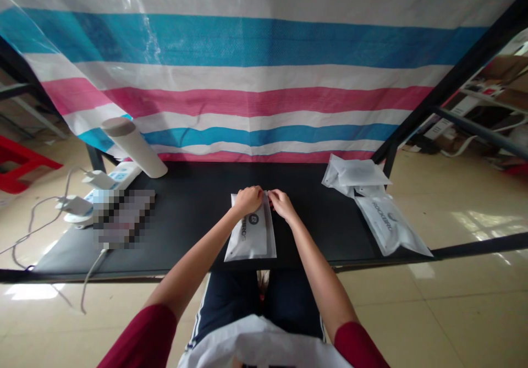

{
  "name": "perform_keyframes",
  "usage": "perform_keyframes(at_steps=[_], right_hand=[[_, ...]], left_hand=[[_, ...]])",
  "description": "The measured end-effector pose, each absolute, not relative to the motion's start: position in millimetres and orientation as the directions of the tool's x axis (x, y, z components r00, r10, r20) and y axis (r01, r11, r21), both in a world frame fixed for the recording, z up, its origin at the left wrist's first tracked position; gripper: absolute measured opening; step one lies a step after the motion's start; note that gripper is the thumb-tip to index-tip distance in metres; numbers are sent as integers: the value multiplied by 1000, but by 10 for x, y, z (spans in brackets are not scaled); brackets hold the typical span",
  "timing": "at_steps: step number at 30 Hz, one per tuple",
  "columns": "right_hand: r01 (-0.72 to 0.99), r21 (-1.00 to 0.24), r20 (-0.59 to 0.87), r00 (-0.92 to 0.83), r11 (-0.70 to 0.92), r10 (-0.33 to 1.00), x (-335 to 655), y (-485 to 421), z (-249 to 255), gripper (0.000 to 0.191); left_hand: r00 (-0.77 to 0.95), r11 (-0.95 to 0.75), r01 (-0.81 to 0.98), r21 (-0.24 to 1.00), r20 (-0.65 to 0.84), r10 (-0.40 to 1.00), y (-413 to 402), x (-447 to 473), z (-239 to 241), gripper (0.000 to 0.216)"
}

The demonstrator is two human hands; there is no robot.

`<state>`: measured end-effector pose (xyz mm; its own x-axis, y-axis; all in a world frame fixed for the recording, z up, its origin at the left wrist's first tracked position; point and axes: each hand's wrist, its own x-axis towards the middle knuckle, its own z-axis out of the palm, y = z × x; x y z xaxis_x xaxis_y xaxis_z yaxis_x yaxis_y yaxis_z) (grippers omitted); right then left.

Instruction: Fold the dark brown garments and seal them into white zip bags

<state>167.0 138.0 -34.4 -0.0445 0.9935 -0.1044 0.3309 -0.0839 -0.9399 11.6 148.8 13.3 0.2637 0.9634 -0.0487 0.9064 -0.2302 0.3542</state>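
A frosted plastic pouch point(259, 239) with dark printing lies flat on the black tabletop, close to its front edge. My left hand point(248, 199) rests over the pouch's far end, its fingers closed on the top edge. At the far right corner of the same pouch, my right hand point(282, 203) pinches the edge between thumb and fingers. Both hands meet along that top edge, with the fingertips nearly touching. Whatever is inside the pouch cannot be made out.
More frosted pouches point(388, 224) are piled at the table's right end. On the left stand a white bottle point(142, 150) and a power strip point(127, 175) with plugged-in chargers, beside a blurred-out device point(127, 217) on a cable. A striped sheet point(247, 76) hangs behind the black table point(190, 236).
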Motion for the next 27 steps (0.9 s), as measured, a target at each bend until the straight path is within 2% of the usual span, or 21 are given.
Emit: perform_keyframes(at_steps=[3,8,19,23,27], right_hand=[[382,-923,-70,-50,-46,996,1650,1447,-321,31],[273,-959,-106,-103,-75,989,1643,1270,-291,29],[163,-964,-224,-69,-211,972,1675,-158,-312,35],[112,-961,-261,-90,-251,961,1688,-273,-263,38],[52,-966,-258,-73,-254,963,1762,-229,-236,39]], left_hand=[[259,-216,901,376,-69,963,1516,92,141,29],[212,-168,894,415,-64,975,1572,54,136,29],[176,-138,901,412,-58,983,1761,92,154,27],[164,-152,907,392,2,986,1664,126,249,27],[214,-292,882,370,236,948,1287,130,283,36]])
